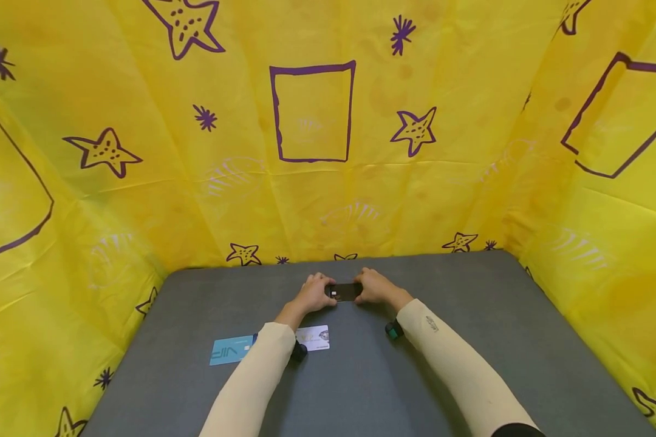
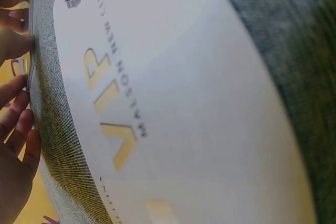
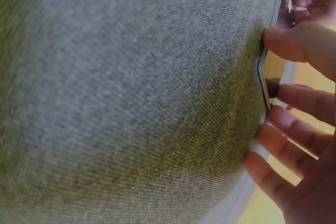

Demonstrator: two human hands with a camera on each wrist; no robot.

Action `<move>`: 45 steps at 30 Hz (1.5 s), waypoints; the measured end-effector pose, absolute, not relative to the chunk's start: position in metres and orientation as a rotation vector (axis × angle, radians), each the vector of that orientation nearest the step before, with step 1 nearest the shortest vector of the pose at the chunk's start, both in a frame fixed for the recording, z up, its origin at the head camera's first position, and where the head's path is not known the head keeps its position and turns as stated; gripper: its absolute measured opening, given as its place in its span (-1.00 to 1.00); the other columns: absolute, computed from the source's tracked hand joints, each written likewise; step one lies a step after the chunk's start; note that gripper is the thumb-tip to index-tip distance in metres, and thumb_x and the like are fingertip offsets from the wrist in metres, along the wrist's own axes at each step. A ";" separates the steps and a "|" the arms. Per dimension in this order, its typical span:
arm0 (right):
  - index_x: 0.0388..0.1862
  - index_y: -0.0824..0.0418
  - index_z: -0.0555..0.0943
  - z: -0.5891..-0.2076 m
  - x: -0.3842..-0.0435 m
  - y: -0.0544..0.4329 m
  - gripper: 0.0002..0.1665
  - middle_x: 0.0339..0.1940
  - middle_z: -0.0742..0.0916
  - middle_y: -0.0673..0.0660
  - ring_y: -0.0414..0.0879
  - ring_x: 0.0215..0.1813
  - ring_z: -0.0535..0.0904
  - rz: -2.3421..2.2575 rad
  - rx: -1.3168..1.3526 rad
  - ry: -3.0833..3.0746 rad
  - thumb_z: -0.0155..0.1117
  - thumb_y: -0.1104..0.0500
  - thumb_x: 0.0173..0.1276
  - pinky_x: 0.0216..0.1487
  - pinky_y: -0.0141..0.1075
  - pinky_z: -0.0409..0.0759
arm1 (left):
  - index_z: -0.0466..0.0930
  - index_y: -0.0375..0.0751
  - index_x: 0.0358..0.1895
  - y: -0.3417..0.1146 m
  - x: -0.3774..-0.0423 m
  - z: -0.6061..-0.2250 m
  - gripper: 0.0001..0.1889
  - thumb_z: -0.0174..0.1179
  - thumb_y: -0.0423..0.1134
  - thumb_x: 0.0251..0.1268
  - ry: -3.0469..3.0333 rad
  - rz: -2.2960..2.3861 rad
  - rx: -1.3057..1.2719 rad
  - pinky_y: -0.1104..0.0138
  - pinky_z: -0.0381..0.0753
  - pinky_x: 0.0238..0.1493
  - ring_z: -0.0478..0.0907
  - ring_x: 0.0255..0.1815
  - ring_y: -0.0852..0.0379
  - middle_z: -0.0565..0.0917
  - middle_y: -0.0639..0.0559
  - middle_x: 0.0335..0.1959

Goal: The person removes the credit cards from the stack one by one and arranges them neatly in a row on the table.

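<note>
Both hands are at the far side of the grey table, at the two ends of a small black card (image 1: 345, 292). My left hand (image 1: 313, 294) pinches the card's left end, thumb on the near side. At the opposite end my right hand (image 1: 377, 287) grips it likewise. In the right wrist view the card shows as a thin edge between thumb (image 3: 294, 45) and fingers. Under my left forearm lies a white card (image 1: 313, 338), which fills much of the left wrist view with its gold VIP letters. Left of that forearm lies a blue VIP card (image 1: 231, 351).
The grey table (image 1: 361, 376) ends at a yellow cloth wall (image 1: 317, 212) with purple starfish drawings, just behind the hands. More yellow cloth closes off the left and right sides. A dark wrist device (image 1: 394, 329) is strapped under my right wrist.
</note>
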State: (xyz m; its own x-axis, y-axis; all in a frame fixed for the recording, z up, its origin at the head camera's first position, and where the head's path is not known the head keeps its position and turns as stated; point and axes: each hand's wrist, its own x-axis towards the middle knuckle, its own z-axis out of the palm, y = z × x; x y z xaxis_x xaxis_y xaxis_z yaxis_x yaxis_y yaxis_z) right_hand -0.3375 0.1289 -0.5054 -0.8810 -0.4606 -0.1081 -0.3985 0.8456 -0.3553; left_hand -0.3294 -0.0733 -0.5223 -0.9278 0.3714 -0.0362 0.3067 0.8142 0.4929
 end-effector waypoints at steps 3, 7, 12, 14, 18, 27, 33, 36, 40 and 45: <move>0.07 0.27 0.66 -0.505 -0.337 0.128 -0.45 -0.08 0.60 0.19 0.00 -0.09 0.47 -0.490 -0.672 2.830 0.50 0.09 0.08 0.06 -0.11 0.48 | 0.57 -0.19 0.17 -0.074 -0.329 -0.522 -0.45 0.41 -0.15 0.05 2.851 0.749 0.524 0.02 0.36 0.23 0.36 0.16 -0.12 0.50 -0.16 0.13; 0.05 0.27 0.66 -0.505 -0.336 0.128 -0.46 -0.07 0.59 0.19 -0.01 -0.10 0.47 -0.513 -0.658 2.830 0.51 0.10 0.07 0.05 -0.11 0.49 | 0.56 -0.19 0.16 -0.074 -0.328 -0.521 -0.46 0.41 -0.14 0.06 2.841 0.741 0.524 0.02 0.37 0.22 0.37 0.15 -0.11 0.50 -0.16 0.12; 0.07 0.28 0.64 -0.507 -0.335 0.128 -0.45 -0.04 0.59 0.20 0.00 -0.08 0.48 -0.556 -0.646 2.830 0.50 0.12 0.09 0.08 -0.10 0.50 | 0.55 -0.21 0.16 -0.075 -0.329 -0.520 -0.45 0.40 -0.13 0.05 2.838 0.734 0.550 0.03 0.39 0.20 0.38 0.12 -0.08 0.52 -0.15 0.12; 0.08 0.29 0.64 -0.507 -0.336 0.129 -0.45 -0.03 0.58 0.20 0.01 -0.06 0.48 -0.567 -0.644 2.829 0.50 0.13 0.09 0.09 -0.11 0.49 | 0.54 -0.21 0.17 -0.075 -0.329 -0.520 -0.44 0.40 -0.14 0.06 2.834 0.738 0.552 0.04 0.39 0.21 0.39 0.12 -0.07 0.52 -0.14 0.11; 0.09 0.29 0.63 -0.507 -0.336 0.130 -0.43 -0.05 0.59 0.19 0.01 -0.05 0.49 -0.588 -0.645 2.833 0.50 0.13 0.09 0.11 -0.09 0.49 | 0.52 -0.21 0.21 -0.075 -0.329 -0.519 -0.44 0.37 -0.14 0.10 2.819 0.759 0.545 0.06 0.40 0.22 0.38 0.12 -0.05 0.52 -0.13 0.12; 0.12 0.30 0.61 -0.506 -0.336 0.132 -0.42 -0.01 0.60 0.21 0.03 -0.02 0.49 -0.600 -0.646 2.835 0.48 0.11 0.11 0.12 -0.09 0.49 | 0.51 -0.21 0.23 -0.074 -0.330 -0.520 -0.41 0.38 -0.14 0.10 2.813 0.783 0.540 0.06 0.42 0.20 0.38 0.10 -0.05 0.52 -0.15 0.11; 0.13 0.31 0.61 -0.504 -0.336 0.133 -0.40 -0.01 0.60 0.21 0.02 -0.02 0.49 -0.609 -0.658 2.839 0.48 0.11 0.11 0.13 -0.09 0.49 | 0.53 -0.23 0.21 -0.076 -0.328 -0.515 -0.41 0.40 -0.13 0.07 2.831 0.804 0.563 0.05 0.43 0.17 0.40 0.08 -0.06 0.53 -0.17 0.10; 0.12 0.31 0.61 -0.502 -0.336 0.134 -0.40 -0.02 0.60 0.21 0.03 -0.02 0.50 -0.615 -0.678 2.847 0.48 0.10 0.10 0.12 -0.08 0.49 | 0.54 -0.23 0.20 -0.077 -0.327 -0.514 -0.42 0.40 -0.13 0.07 2.834 0.833 0.560 0.05 0.44 0.16 0.39 0.08 -0.07 0.52 -0.17 0.10; 0.14 0.30 0.60 -0.500 -0.336 0.135 -0.39 -0.02 0.59 0.20 0.02 -0.02 0.50 -0.602 -0.685 2.851 0.47 0.08 0.13 0.12 -0.09 0.49 | 0.54 -0.21 0.21 -0.078 -0.327 -0.514 -0.42 0.40 -0.13 0.08 2.836 0.847 0.558 0.05 0.44 0.15 0.40 0.09 -0.06 0.52 -0.16 0.11; 0.16 0.31 0.59 -0.496 -0.333 0.135 -0.38 -0.04 0.57 0.19 0.00 -0.04 0.49 -0.621 -0.662 2.848 0.47 0.08 0.13 0.10 -0.09 0.49 | 0.53 -0.18 0.23 -0.079 -0.327 -0.515 -0.42 0.39 -0.10 0.10 2.837 0.852 0.557 0.04 0.44 0.18 0.40 0.12 -0.06 0.52 -0.15 0.14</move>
State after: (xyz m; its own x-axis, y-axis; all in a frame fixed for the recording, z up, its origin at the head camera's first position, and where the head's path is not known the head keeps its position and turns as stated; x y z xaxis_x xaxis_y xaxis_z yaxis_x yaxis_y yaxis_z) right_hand -0.3329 0.1350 -0.4958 -0.8908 -0.4513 -0.0533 -0.3881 0.8164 -0.4276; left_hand -0.3273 -0.0788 -0.5148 -0.9240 0.3821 -0.0157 0.3103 0.7730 0.5534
